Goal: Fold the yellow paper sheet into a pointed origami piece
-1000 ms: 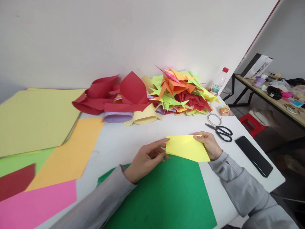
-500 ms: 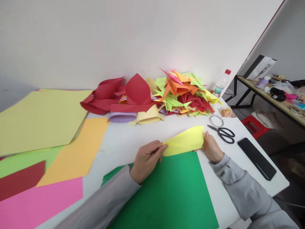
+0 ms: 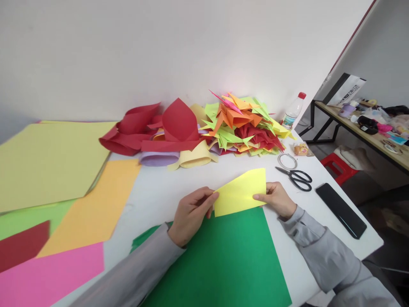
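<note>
A piece of yellow paper is stretched between my two hands, tilted up above the far edge of a green sheet. My left hand pinches its left edge between thumb and fingers. At the right end, my right hand grips it with the thumb on the near face and the fingers mostly hidden behind. The green sheet lies on the white table under my left forearm. To the right of my right hand lie black-handled scissors and a roll of clear tape.
Folded colourful paper shapes are heaped by the wall, beside red paper pieces. Large coloured sheets cover the left side. A black phone, a small wrapped snack and a bottle stand or lie at right.
The yellow paper has turned flatter towards me, showing more of its face. My right hand has shifted its hold, its thumb now on the paper's front. The view has moved slightly.
</note>
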Demonstrator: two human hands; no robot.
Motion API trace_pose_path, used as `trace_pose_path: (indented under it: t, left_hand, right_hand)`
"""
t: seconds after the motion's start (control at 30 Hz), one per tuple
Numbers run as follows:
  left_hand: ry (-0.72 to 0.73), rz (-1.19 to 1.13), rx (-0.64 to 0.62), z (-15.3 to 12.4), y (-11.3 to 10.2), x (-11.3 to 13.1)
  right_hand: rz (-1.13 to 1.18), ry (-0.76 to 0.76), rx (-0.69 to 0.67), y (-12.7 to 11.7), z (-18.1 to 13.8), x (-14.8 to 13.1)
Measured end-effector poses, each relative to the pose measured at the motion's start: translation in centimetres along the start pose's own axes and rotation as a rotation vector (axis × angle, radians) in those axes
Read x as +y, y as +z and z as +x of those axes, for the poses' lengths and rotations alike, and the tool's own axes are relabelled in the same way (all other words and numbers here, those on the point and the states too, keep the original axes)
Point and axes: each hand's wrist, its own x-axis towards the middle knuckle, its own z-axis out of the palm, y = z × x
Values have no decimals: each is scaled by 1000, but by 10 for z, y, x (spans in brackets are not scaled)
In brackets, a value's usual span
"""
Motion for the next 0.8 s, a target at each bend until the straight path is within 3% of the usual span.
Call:
trace_pose_path:
  t: [0.33,0.5,0.8]
  left_hand:
    - [22,-9,-4,1,-2,-1]
    - [-26,-21,29,2,-2,-1]
    - [-110,-88,52,3,-1,-6]
  right_hand:
    - [52,-12,13,2,-1,-2]
    - [62,18,-43,1,1,-2]
    - [0,44,-6,2,2,-2]
